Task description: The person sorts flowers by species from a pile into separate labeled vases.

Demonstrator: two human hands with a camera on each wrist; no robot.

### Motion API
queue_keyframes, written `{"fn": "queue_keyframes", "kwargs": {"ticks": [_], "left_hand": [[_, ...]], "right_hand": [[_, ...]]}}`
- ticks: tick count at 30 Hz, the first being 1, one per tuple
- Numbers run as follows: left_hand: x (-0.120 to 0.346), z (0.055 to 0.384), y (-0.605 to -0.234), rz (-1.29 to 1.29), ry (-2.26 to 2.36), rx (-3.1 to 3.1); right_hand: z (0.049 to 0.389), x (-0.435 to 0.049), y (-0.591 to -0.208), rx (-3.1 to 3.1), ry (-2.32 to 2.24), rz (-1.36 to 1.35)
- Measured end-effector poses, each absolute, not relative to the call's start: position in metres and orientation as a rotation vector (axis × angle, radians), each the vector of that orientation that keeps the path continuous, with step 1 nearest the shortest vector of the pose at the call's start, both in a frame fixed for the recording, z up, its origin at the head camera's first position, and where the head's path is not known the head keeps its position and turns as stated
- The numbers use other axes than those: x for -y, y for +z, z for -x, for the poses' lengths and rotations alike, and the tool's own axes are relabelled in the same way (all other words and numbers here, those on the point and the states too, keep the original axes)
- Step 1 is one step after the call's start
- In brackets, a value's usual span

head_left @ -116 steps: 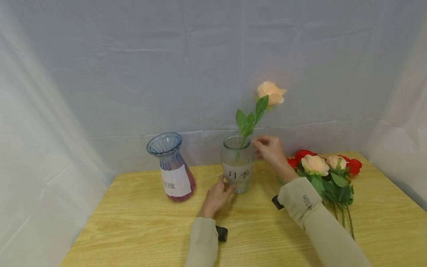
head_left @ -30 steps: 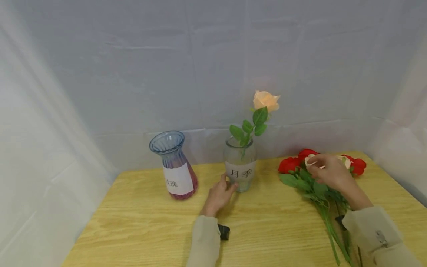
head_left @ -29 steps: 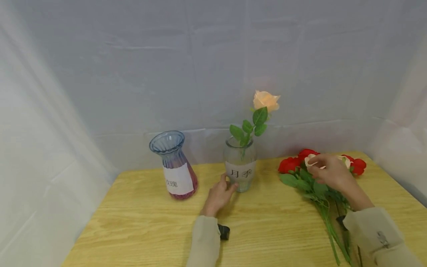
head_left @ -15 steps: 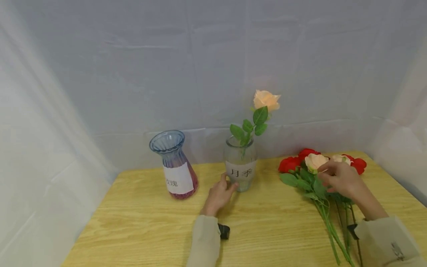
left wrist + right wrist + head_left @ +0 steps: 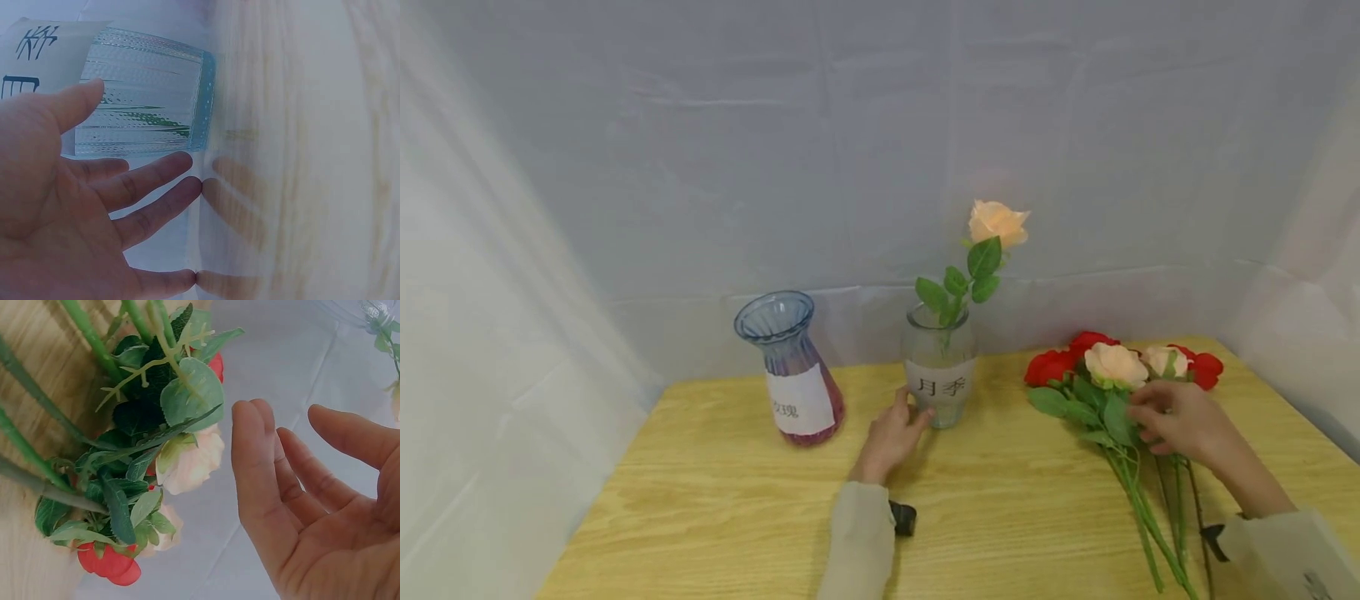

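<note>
My left hand [image 5: 891, 437] is at the base of the clear glass vase [image 5: 942, 337], fingers extended. In the left wrist view the thumb [image 5: 84, 103] lies by the paper label, and two fingertips meet the table. A peach rose [image 5: 997, 223] with green leaves stands in this vase, leaning right. My right hand [image 5: 1183, 421] hovers beside the pile of flowers, near a peach rose [image 5: 1116, 366] and its leaves. The right wrist view shows its fingers [image 5: 253, 462] loosely bent, holding nothing, apart from the leaves [image 5: 190, 394]. Red flowers [image 5: 1051, 367] lie around the peach ones.
To the left stands a flared blue-to-pink glass vase [image 5: 790, 367] with a white label. Green stems [image 5: 1138, 504] run from the pile toward the table's front. White sheeting [image 5: 820, 150] encloses the wooden table [image 5: 737, 500] at the back and sides.
The peach rose in the clear vase sits lower than several seconds ago. My right hand went from that vase to the pile, lately drifting right and nearer, uncovering a peach bloom. Left hand stays.
</note>
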State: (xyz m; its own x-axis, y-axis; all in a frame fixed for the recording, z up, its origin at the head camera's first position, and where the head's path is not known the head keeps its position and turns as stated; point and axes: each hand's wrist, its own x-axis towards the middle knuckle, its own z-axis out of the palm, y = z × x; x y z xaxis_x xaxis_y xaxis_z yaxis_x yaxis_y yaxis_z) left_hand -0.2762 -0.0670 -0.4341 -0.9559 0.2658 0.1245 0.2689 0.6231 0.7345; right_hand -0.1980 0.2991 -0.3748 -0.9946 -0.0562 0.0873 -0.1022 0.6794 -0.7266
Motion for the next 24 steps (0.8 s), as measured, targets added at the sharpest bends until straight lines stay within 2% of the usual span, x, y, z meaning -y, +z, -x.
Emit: {"fn": "queue_keyframes", "kwargs": {"ticks": [24], "left_hand": [[0.067, 0.278, -0.437, 0.437, -1.3, 2.847]], "right_hand": [[0.179, -0.303, -0.39, 2.973, 1.268, -0.042]]}}
